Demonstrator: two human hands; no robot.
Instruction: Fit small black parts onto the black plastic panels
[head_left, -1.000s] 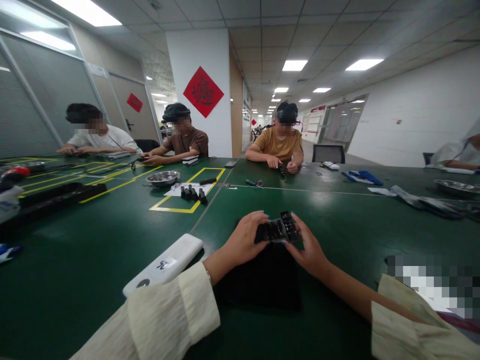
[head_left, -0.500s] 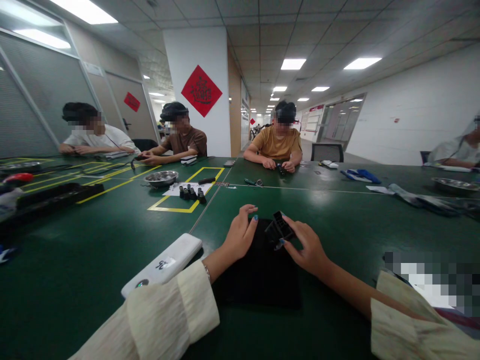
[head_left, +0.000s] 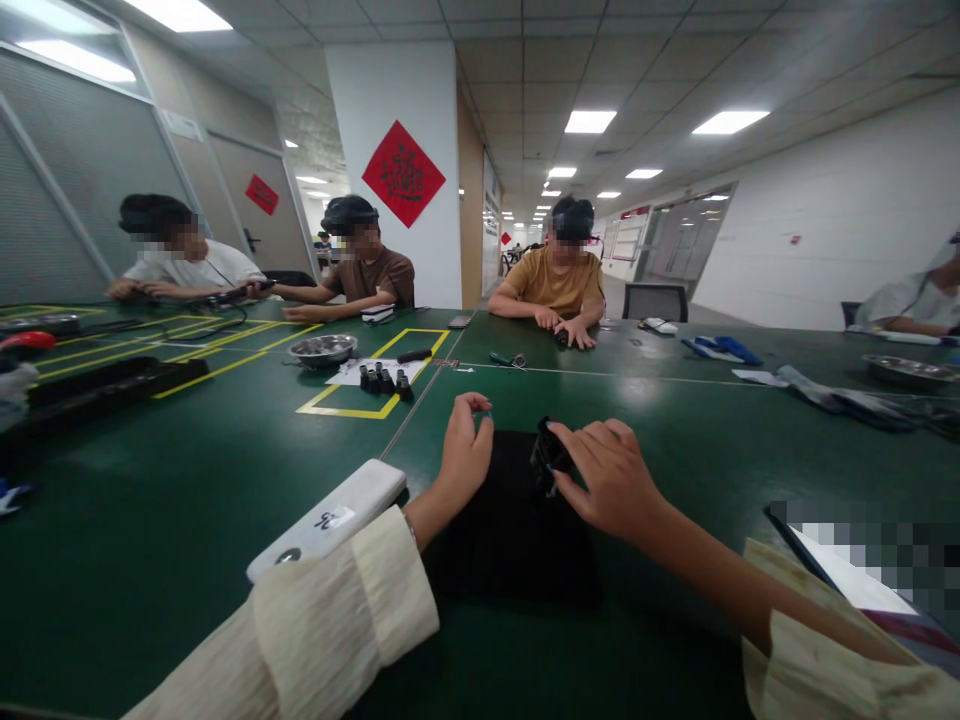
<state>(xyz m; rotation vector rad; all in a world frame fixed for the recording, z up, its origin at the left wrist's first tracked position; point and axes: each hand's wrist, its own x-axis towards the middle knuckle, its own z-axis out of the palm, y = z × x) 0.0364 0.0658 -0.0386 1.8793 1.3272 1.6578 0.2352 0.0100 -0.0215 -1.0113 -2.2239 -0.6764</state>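
Observation:
My right hand [head_left: 606, 476] grips a small black plastic part [head_left: 545, 458] and holds it on edge over a black mat [head_left: 517, 540] on the green table [head_left: 187, 520]. My left hand [head_left: 465, 448] hovers just left of the part, apart from it. Its thumb and forefinger are pinched together; whether anything tiny sits between them is not visible. Both wrists come out of cream sleeves.
A white oblong device [head_left: 330, 520] lies left of the mat. Farther back a yellow taped rectangle [head_left: 352, 408] holds several small black parts [head_left: 384, 380], beside a metal bowl [head_left: 324, 350]. A black tray [head_left: 105, 385] lies at left. Three people sit across the table; another sits at far right.
My left hand let go of the black part, lifted and closed into a pinch. My right hand kept the part and turned it from lying flat to standing on edge.

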